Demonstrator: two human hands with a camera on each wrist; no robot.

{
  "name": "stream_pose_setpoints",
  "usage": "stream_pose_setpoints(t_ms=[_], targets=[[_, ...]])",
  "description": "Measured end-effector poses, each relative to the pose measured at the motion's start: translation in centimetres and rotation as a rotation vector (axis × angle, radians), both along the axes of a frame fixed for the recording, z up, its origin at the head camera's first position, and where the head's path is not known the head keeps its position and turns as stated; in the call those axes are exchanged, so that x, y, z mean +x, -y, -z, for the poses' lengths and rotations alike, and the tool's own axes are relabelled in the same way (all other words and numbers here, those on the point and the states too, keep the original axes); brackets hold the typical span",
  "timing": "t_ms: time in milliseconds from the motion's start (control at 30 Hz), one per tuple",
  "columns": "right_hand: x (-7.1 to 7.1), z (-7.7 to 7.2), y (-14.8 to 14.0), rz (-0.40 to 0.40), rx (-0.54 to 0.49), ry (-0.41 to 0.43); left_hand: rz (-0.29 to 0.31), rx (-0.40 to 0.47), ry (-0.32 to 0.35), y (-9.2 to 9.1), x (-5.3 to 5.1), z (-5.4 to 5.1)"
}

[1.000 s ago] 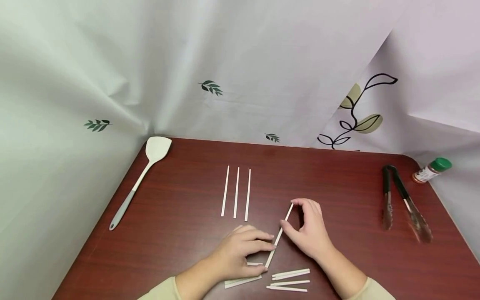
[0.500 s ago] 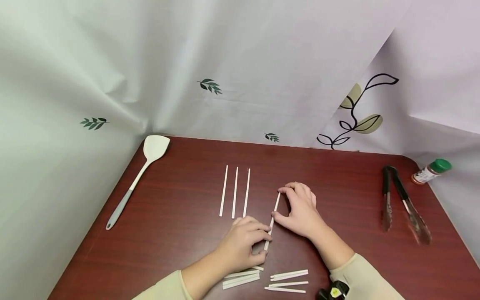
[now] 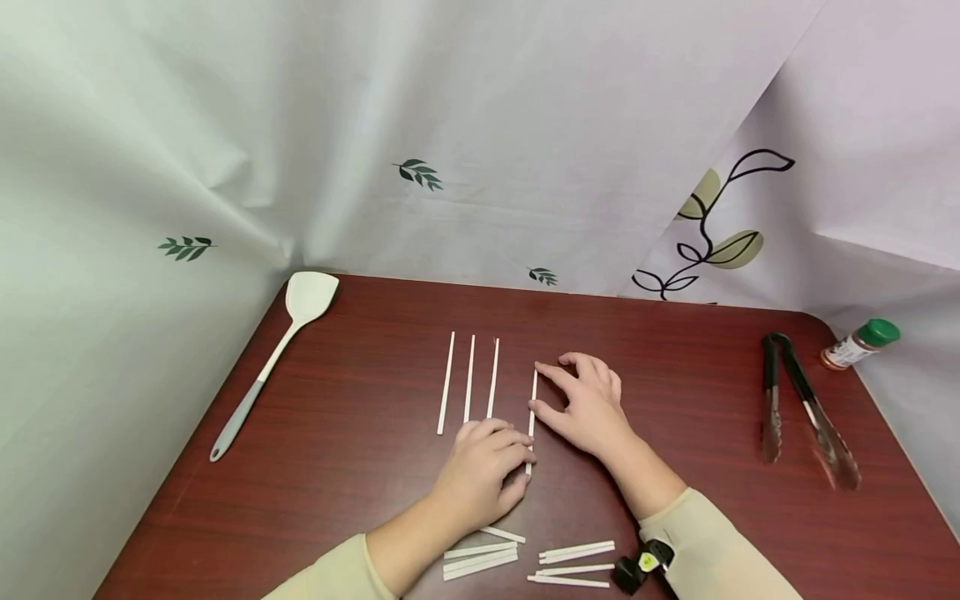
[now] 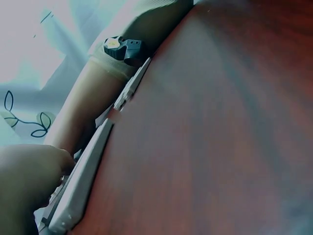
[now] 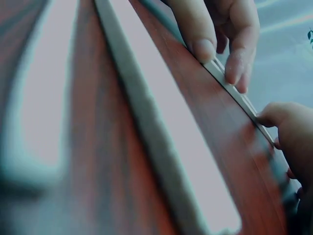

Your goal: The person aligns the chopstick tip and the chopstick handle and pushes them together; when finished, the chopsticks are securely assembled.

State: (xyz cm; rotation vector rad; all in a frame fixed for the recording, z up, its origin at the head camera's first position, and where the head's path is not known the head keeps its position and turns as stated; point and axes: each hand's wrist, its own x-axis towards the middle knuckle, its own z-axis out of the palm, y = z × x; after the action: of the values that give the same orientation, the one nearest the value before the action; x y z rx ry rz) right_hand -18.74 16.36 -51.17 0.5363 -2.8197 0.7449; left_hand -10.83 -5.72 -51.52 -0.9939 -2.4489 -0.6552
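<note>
A thin white stick [image 3: 533,383] lies nearly upright in the head view, right of three similar sticks [image 3: 446,383], not touching them. My left hand [image 3: 480,471] holds its near end between thumb and curved fingers. My right hand [image 3: 588,408] touches its upper half from the right, index fingertip at the far end and thumb lower down, the other fingers lifted. The right wrist view shows both hands on the stick [image 5: 237,98], the left hand [image 5: 220,34] above and the right hand [image 5: 298,137] at the right edge.
Two groups of white sticks [image 3: 480,563] [image 3: 576,550] lie near the front edge. A white spatula [image 3: 311,293] is at the left; black-handled tongs [image 3: 801,371] and a green-capped bottle [image 3: 851,350] are at the right. Pale cloth [image 3: 480,125] hangs behind the table [image 3: 360,333].
Both hands have moved left and away from the body with the stick, which has turned from slanting to nearly parallel with the three others. My right hand's outer fingers have lifted.
</note>
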Motion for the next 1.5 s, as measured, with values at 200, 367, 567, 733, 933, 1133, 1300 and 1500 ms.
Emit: stream_pose_setpoints(t_ms=[200, 367, 567, 733, 933, 1133, 1300, 1500], targets=[[-0.7, 0.2, 1.0, 0.051, -0.007, 0.003, -0.044, 0.001, -0.003, 0.3, -0.8, 0.3], [-1.0, 0.3, 1.3, 0.017, -0.028, -0.034, -0.068, 0.023, 0.005, 0.4, -1.2, 0.5], [-0.7, 0.3, 1.0, -0.078, -0.014, -0.060, -0.107, 0.063, 0.037, 0.2, -1.2, 0.8], [-0.6, 0.3, 0.8, -0.089, 0.005, -0.055, -0.126, 0.101, 0.058, 0.1, -1.2, 0.8], [-0.7, 0.3, 0.9, -0.085, 0.024, -0.046, -0.139, 0.125, 0.075, 0.1, -1.2, 0.8], [-0.9, 0.3, 1.0, -0.079, 0.049, -0.034, -0.149, 0.129, 0.081, 0.2, -1.3, 0.8], [-0.9, 0.4, 1.0, -0.074, 0.065, -0.018, -0.151, 0.123, 0.080, 0.2, -1.3, 0.8], [-0.8, 0.4, 1.0, -0.071, 0.046, -0.007, -0.143, 0.115, 0.113, 0.2, -1.2, 0.7]])
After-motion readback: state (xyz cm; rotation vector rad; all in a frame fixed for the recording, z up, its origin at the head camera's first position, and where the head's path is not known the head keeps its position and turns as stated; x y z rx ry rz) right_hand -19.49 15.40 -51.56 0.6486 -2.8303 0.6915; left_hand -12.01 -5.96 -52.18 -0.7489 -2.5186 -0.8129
